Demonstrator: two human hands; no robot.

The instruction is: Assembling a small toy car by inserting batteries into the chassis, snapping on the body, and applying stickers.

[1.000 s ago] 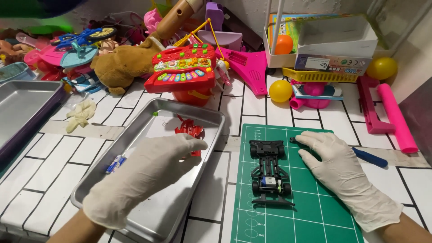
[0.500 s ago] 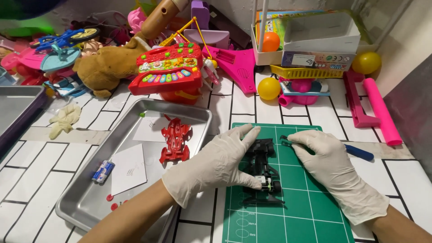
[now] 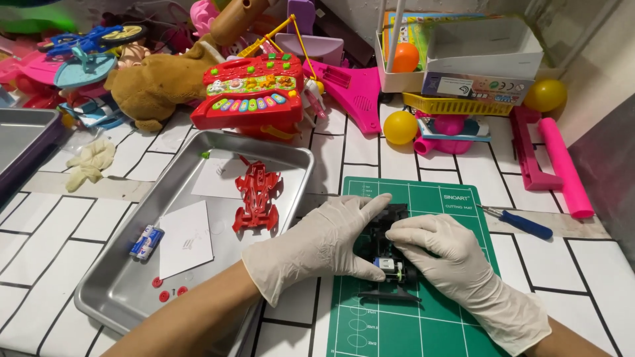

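A black toy car chassis [image 3: 390,264] lies on a green cutting mat [image 3: 423,317]. My left hand [image 3: 317,244], in a white glove, grips its left side. Its right side is held by my right hand [image 3: 456,264], also gloved, with fingertips on top of the chassis. Both hands hide most of the chassis. A red toy car body shell [image 3: 256,196] lies in the metal tray [image 3: 119,297] to the left, beside two white paper slips, small red parts and a blue-and-white battery [image 3: 146,241].
A blue-handled screwdriver [image 3: 519,223] lies right of the mat. Behind are a red toy keyboard [image 3: 251,92], a brown plush toy [image 3: 155,86], yellow balls, pink plastic toys and boxes. A second tray [image 3: 23,142] sits at the far left, with a crumpled glove [image 3: 89,160] near it.
My left hand moved from the tray across to the chassis on the mat. My right hand shifted left onto the chassis. The red body shell stays in the tray.
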